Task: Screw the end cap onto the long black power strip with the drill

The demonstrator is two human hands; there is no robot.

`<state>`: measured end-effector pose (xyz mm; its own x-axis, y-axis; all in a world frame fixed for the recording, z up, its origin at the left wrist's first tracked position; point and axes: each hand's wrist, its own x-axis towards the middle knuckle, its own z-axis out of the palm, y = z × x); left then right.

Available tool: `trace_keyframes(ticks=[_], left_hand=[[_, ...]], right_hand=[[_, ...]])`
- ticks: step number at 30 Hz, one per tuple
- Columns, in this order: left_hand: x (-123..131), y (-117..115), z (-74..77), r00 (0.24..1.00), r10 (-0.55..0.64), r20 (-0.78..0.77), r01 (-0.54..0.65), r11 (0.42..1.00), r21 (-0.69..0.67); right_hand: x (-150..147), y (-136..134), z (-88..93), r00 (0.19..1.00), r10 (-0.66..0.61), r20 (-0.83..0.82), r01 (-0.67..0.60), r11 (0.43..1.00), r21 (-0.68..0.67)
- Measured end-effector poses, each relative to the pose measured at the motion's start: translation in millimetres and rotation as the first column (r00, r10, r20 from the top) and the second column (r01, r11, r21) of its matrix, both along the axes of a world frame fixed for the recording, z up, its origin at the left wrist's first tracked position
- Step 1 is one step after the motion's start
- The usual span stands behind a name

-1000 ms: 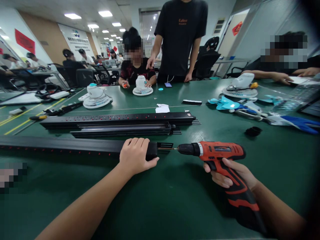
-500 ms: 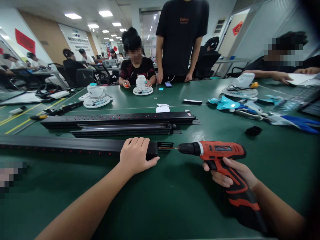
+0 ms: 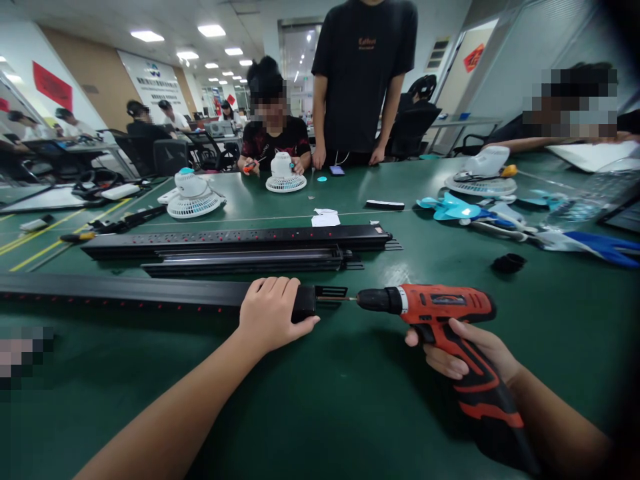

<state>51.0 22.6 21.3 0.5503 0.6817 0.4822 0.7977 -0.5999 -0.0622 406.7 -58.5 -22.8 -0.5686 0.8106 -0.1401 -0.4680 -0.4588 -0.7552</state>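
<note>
My left hand (image 3: 273,313) is closed over the right end of a long black power strip (image 3: 150,293) with a row of red dots, lying on the green table. A slotted metal bracket (image 3: 333,292) sticks out of that end. My right hand (image 3: 465,350) grips an orange and black cordless drill (image 3: 445,303) by its handle, a finger near the trigger. The drill lies level, its long thin bit pointing left at the strip's end, beside the bracket. Where exactly the tip of the bit meets the strip I cannot tell.
Beyond my hands lie another black strip (image 3: 235,237) and a narrower black rail (image 3: 250,259). White fan parts (image 3: 193,197) stand farther back, one before a seated person (image 3: 273,137). Teal fan blades (image 3: 450,207), a glove (image 3: 595,243) and a small black part (image 3: 509,263) lie at right.
The drill and my right hand have shifted very slightly right and down. My left hand stays on the strip. At far right, a person's white sheets have moved.
</note>
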Motion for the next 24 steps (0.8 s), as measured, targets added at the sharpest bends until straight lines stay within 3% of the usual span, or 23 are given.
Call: trace_keyframes(ticks=[24], left_hand=[[-1.0,0.3,-1.5,1.000,-0.003,0.000,0.003,1.000,-0.002]], right_hand=[[5.9,-2.8,-1.2,0.998,-0.039,0.044,0.038,0.999,0.018]])
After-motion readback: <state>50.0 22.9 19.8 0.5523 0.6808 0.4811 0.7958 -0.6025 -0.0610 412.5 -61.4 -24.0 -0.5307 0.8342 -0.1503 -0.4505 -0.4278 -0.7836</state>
